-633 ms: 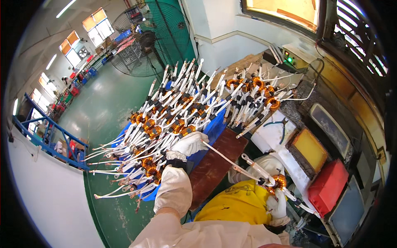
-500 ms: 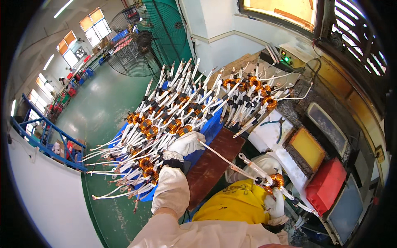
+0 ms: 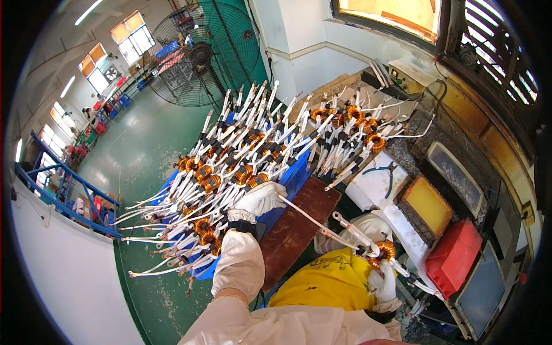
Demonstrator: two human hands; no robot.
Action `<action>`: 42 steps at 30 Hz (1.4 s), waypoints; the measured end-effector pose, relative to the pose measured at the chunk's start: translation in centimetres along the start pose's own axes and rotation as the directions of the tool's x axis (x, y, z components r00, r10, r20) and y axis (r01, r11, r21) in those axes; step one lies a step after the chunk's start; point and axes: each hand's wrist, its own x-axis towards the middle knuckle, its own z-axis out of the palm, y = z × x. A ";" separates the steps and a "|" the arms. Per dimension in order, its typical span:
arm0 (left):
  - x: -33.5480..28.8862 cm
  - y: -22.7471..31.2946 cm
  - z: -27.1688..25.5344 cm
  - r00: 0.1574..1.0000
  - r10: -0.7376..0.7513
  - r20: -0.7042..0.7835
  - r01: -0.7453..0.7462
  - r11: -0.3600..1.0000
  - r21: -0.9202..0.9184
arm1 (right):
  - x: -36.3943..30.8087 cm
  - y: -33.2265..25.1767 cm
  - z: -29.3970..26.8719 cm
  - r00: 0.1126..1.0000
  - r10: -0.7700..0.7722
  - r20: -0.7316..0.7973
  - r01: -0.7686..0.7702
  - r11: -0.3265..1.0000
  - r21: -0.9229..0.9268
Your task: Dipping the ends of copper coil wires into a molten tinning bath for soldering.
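Observation:
My left hand (image 3: 260,199), in a white glove, pinches the end of a long white lead (image 3: 307,218). That lead runs down to a copper-wound ring coil (image 3: 385,251) above my lap. My right hand (image 3: 382,284), also gloved, is closed around the underside of this coil; its fingers are partly hidden. Further white leads with ring terminals stick out from the coil. Close behind my left hand, a blue crate (image 3: 293,181) is heaped with similar coils (image 3: 241,174) and their white leads.
A brown board (image 3: 299,233) lies beside the crate. More coils (image 3: 374,144) are piled on the bench at right, near pliers (image 3: 390,179), a yellow-filled tray (image 3: 427,207) and a red bin (image 3: 454,259). A large fan (image 3: 201,54) stands beyond the crate.
Both hands stay nearly still on the coil and its lead. The green light on the control box at the back is dimmer now.

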 end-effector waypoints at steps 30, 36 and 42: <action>0.0 0.1 0.1 1.000 0.004 0.003 -0.004 1.000 -0.018 | 0.3 0.1 -0.5 0.999 0.031 0.018 -0.033 0.995 0.093; 0.1 0.0 0.0 1.000 -0.002 0.018 0.002 0.999 -0.034 | 0.3 0.2 -0.6 0.999 0.022 0.027 -0.024 0.996 0.091; 0.0 0.1 0.1 1.000 -0.003 0.015 0.004 0.999 -0.033 | 0.3 0.2 -0.5 1.000 0.009 0.029 -0.011 0.997 0.071</action>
